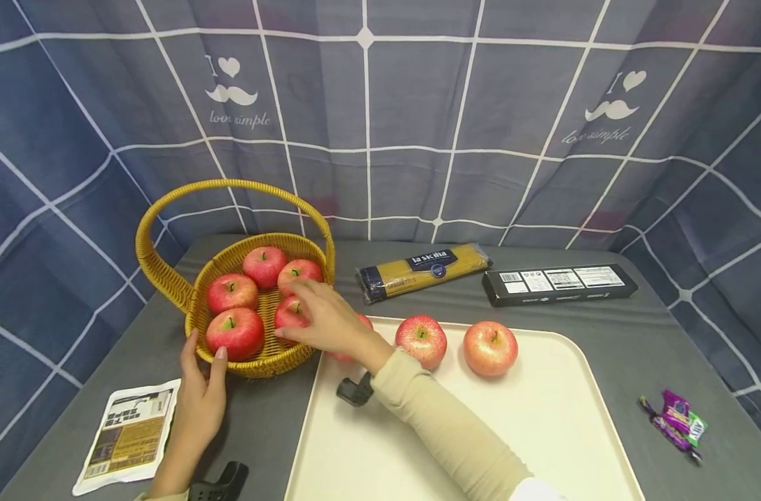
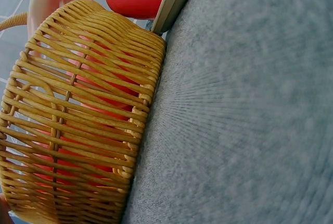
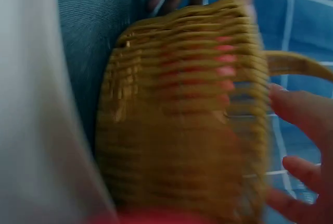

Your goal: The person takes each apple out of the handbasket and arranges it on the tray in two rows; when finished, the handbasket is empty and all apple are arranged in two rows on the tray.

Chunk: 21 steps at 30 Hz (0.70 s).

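A yellow wicker basket (image 1: pixel 267 365) with a tall handle holds several red apples (image 1: pixel 234 334). My left hand (image 1: pixel 198 393) holds its near left side, thumb at the rim beside the nearest apple. Over the basket's right side is my right hand (image 1: pixel 324 316), its thumb and fingers spread around an apple (image 1: pixel 289 314) lying inside. In the right wrist view, the fingers (image 3: pixel 302 174) stand apart above the rim with no apple between them. Two apples (image 1: pixel 421 341) (image 1: pixel 490 348) sit on the cream tray (image 1: pixel 480 424); another is mostly hidden behind my right wrist.
Behind the tray lie a spaghetti pack (image 1: pixel 427 271) and a long black box (image 1: pixel 558 284). A white and brown pouch (image 1: pixel 126 435) lies left of my left forearm. Small wrapped candies (image 1: pixel 676 423) are at the far right. A grey checked curtain (image 1: pixel 405 104) hangs behind the table.
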Tool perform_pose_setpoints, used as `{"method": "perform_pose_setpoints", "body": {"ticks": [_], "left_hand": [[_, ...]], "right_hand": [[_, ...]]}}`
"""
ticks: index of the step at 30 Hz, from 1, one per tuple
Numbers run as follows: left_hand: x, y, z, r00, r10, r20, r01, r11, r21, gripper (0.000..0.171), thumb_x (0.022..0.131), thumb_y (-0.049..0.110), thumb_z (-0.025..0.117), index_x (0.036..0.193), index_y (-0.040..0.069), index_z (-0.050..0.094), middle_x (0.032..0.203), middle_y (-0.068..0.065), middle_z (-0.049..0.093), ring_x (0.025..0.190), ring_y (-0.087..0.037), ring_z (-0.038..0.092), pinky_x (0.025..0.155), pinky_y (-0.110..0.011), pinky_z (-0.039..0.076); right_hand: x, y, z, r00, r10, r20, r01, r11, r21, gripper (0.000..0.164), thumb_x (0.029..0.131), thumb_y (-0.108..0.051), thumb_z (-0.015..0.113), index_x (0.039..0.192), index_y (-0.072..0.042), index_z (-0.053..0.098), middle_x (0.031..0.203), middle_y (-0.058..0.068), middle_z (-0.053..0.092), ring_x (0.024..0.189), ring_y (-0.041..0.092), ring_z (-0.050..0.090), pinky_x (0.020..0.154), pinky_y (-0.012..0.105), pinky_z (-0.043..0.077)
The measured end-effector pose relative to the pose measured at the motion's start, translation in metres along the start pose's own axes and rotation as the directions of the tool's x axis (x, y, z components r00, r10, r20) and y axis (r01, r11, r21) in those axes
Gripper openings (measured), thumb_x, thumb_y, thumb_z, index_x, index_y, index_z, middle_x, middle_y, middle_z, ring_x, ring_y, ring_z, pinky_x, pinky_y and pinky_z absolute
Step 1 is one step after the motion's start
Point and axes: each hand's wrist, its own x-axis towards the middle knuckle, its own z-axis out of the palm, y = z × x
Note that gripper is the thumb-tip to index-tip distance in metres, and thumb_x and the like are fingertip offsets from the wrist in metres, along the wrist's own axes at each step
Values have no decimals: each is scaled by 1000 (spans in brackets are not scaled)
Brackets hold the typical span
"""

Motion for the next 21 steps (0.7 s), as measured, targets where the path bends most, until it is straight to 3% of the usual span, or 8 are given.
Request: {"method": "perform_pose_setpoints", "body": {"ticks": [4,8,11,14,18,21], "left_hand": [[1,-1,0,1000,-2,-1,2,1000,-5,63,97,33,37,146,18,2,142,-28,28,121,-45,39,94,-57,33],[2,0,1,1000,1,4,-1,1000,-9,63,97,32,37,146,17,2,141,-29,28,121,-45,39,95,-56,33],[2,0,2,1000,5,24,-4,1000,-8,63,97,33,36,146,17,1,140,-31,29,120,-45,40,93,-56,33],[2,0,2,999,7,33,-6,1000,-6,63,97,33,36,146,16,0,139,-31,29,119,-45,41,92,-56,34],[2,-1,1,1000,5,22,-5,1000,7,63,97,33,36,146,16,1,139,-30,30,119,-45,41,92,-57,34],[3,-2,0,1000,6,18,-6,1000,8,63,97,34,36,146,17,1,140,-30,30,118,-46,41,92,-58,34]], "right_hand": [[21,-14,21,990,133,53,-119,969,-215,77,71,-55,66,136,-27,36,134,2,42,115,21,47,95,36,38],[27,-20,24,974,212,79,-181,940,-291,78,69,-46,72,136,-29,36,127,4,45,103,24,51,85,35,41],[26,-19,21,978,200,62,-185,963,-198,76,70,-39,74,135,-28,38,126,6,48,100,26,50,83,33,42],[21,-15,12,987,163,7,-163,987,11,73,69,-32,77,133,-23,41,126,5,49,104,25,47,86,31,42],[10,-11,-13,996,75,-53,-62,975,214,67,68,-31,77,126,-20,46,122,-5,53,107,17,47,91,27,40],[-4,-7,-39,995,36,-95,-12,971,239,59,68,-36,76,119,-22,52,116,-10,56,107,12,46,91,27,39]]}}
